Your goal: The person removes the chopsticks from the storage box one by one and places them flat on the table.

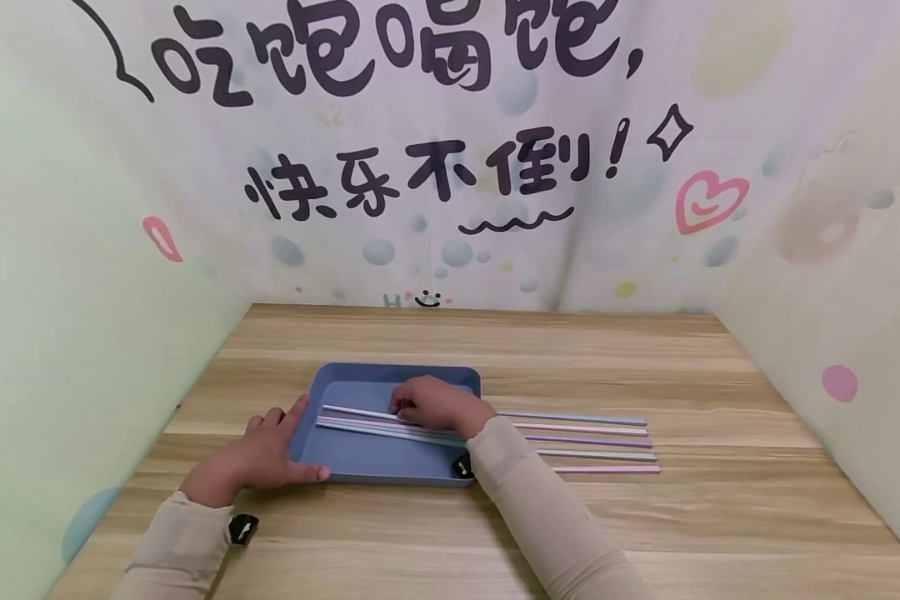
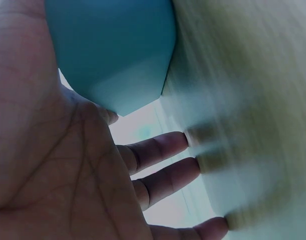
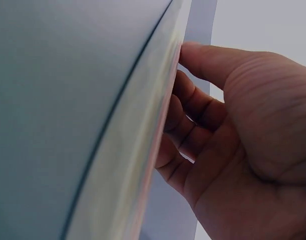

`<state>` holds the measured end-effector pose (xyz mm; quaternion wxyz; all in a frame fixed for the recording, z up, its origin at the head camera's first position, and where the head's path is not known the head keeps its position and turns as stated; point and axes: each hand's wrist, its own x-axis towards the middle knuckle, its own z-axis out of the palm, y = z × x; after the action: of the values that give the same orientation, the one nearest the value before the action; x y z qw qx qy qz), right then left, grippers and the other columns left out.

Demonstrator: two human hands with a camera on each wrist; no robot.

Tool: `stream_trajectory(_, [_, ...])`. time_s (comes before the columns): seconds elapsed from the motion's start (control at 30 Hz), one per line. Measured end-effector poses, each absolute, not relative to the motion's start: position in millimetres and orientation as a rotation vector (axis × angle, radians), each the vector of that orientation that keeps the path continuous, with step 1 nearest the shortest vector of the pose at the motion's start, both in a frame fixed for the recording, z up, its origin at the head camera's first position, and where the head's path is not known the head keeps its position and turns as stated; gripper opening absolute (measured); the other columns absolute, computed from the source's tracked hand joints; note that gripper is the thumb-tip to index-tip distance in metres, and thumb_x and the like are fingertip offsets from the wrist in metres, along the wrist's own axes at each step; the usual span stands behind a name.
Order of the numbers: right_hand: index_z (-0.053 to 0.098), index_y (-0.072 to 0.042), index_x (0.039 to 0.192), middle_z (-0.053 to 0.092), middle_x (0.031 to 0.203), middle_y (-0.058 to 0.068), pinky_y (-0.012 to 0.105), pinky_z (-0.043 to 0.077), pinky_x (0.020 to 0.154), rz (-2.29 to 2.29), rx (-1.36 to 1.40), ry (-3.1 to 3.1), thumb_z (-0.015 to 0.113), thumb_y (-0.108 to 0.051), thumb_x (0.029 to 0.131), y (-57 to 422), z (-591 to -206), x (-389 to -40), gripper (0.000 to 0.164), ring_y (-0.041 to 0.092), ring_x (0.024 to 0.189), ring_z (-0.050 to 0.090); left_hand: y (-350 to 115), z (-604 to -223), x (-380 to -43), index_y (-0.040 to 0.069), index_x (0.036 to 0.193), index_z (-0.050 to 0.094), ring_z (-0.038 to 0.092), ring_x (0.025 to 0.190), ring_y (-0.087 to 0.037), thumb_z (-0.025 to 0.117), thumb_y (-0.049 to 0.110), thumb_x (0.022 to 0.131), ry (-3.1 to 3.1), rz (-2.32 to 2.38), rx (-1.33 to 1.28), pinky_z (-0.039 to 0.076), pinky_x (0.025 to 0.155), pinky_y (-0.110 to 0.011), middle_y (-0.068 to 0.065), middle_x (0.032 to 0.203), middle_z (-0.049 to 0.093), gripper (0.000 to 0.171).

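A shallow blue tray (image 1: pixel 390 465) lies on the table. My left hand (image 1: pixel 266 450) rests against its left end, thumb along the front corner and fingers spread; the left wrist view shows those fingers (image 2: pixel 165 182) extended beside the tray's wall (image 2: pixel 112 50). Over the tray, my right hand (image 1: pixel 437 404) has its fingers curled and pinches a thin white stick (image 1: pixel 360 412). In the right wrist view the thumb (image 3: pixel 203 57) meets a pale pinkish edge. More thin pastel sticks (image 1: pixel 378 429) lie beside the white one. Hand and sleeve hide their right ends.
Several long pastel sticks (image 1: pixel 600 441) reach out to the right of the tray, roughly parallel, partly behind the right sleeve (image 1: pixel 547 508). Black wrist devices show at both cuffs. The wood-grain table (image 1: pixel 720 517) is bounded by a printed cloth wall (image 1: pixel 435 267) at the back and pale side walls.
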<state>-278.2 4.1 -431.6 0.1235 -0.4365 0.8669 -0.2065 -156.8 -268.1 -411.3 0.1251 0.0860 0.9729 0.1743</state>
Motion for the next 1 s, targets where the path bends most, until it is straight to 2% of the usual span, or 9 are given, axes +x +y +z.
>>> stream_trajectory(0.17, [0.068,-0.017,0.093,0.060,0.085,-0.009,0.022,0.043,0.071,-0.593,-1.265,2.526,0.062,-0.014,0.099,4.1,-431.1,-276.7,0.009,0.008,0.076,0.053,-267.8,-412.1,-156.2,-0.004,0.156,0.011,0.037,0.114,-0.051,0.077,0.064,0.074,2.831,0.521,0.259,0.043,0.088,-0.061,-0.036,0.130,0.039,0.125])
stream_trajectory(0.53, [0.070,-0.013,0.098,0.056,0.077,-0.007,0.022,0.042,0.070,-0.539,-1.271,2.533,0.065,-0.013,0.097,1.7,-429.1,-275.2,0.005,0.009,0.073,0.051,-268.7,-414.5,-155.8,-0.005,0.155,0.012,0.038,0.111,-0.050,0.077,0.065,0.074,2.839,0.523,0.263,0.042,0.088,-0.060,-0.035,0.128,0.040,0.125])
stream_trajectory(1.0, [0.070,-0.013,0.100,0.055,0.074,-0.006,0.022,0.041,0.067,-0.585,-1.234,2.522,0.063,-0.012,0.098,3.4,-426.4,-275.9,0.007,0.009,0.070,0.051,-268.6,-412.7,-157.3,-0.004,0.155,0.011,0.038,0.111,-0.050,0.077,0.065,0.074,2.844,0.518,0.274,0.043,0.087,-0.060,-0.034,0.127,0.041,0.125])
